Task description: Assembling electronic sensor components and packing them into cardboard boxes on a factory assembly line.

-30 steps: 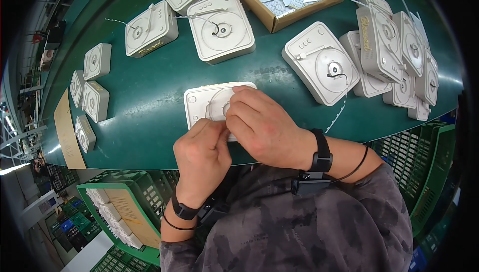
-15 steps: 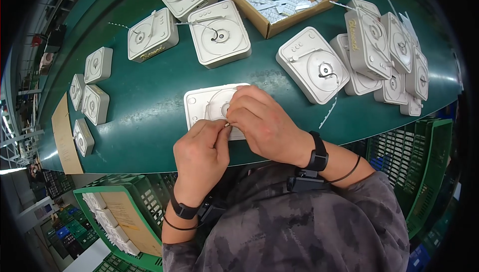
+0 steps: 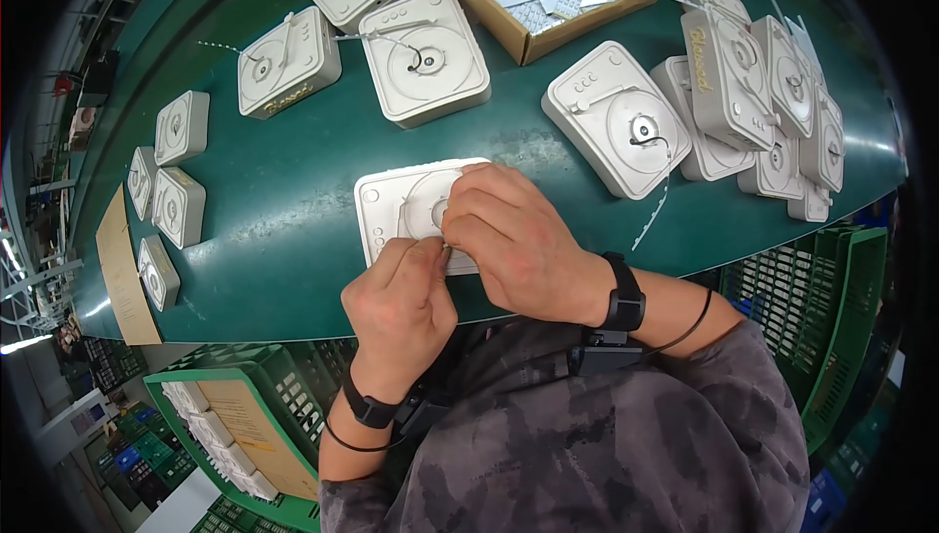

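Note:
A white turntable-shaped box lies on the green table in front of me, partly covered by both hands. My left hand is closed in a pinch at the box's near side, thumb against forefinger. Over the box's right half, my right hand is also closed, its fingertips bunched by the round platter. The fingertips of both hands meet near the platter's lower edge. Whatever sits between them is too small and hidden to name.
Similar white boxes stand behind, one with a wire at its centre, another trailing a strip. More are piled at the right and grouped at the left. A cardboard box holds white strips. Green crates flank me.
My left fingertips have closed in tighter against the right ones, and the small pale piece seen between them is now mostly hidden. The view has shifted slightly; the box stays in place.

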`<action>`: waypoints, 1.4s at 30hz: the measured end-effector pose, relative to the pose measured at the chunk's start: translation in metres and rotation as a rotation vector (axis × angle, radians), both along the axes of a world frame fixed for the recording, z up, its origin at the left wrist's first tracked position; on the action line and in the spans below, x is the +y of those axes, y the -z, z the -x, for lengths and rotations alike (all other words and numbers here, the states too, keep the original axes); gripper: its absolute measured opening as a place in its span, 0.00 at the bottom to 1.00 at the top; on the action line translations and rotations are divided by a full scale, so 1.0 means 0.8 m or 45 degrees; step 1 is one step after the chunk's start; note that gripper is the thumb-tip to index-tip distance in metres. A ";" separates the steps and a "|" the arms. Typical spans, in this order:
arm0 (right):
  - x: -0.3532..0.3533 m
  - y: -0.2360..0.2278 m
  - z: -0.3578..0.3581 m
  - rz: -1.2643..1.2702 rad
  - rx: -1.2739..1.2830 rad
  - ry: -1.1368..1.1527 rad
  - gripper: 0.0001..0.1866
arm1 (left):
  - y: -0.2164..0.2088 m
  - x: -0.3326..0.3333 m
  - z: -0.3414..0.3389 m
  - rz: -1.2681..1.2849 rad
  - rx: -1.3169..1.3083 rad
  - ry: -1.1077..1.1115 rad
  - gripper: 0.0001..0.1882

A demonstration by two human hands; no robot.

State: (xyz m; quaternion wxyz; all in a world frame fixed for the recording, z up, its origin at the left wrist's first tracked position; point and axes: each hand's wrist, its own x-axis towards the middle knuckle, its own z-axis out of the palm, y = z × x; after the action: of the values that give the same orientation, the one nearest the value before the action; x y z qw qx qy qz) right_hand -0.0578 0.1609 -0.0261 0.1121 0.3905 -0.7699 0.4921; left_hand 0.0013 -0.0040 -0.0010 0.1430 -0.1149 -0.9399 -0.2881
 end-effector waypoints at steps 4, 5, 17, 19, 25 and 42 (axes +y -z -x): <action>-0.002 0.001 -0.001 0.024 0.044 0.041 0.10 | 0.004 0.000 0.001 -0.008 0.015 0.024 0.09; -0.002 0.000 -0.001 0.014 0.035 0.035 0.10 | 0.004 0.000 0.001 0.004 0.024 0.031 0.09; 0.014 -0.021 -0.007 -0.228 0.023 -0.024 0.18 | -0.026 -0.014 0.004 -0.084 -0.021 -0.053 0.11; 0.028 -0.035 -0.011 -0.474 -0.036 -0.042 0.26 | -0.048 -0.039 0.012 -0.149 -0.056 -0.180 0.17; 0.039 -0.047 -0.005 -0.663 0.015 0.116 0.28 | -0.027 -0.230 0.082 0.644 0.057 -1.303 0.31; -0.025 -0.087 -0.006 -0.262 -0.061 -0.125 0.22 | -0.025 -0.079 -0.035 -0.437 -0.298 -1.014 0.20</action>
State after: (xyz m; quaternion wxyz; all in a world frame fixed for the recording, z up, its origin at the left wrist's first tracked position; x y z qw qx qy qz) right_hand -0.0531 0.1411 0.0438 0.0289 0.4253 -0.7987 0.4246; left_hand 0.0293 -0.0671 0.0189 0.1524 0.3148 -0.8592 -0.3734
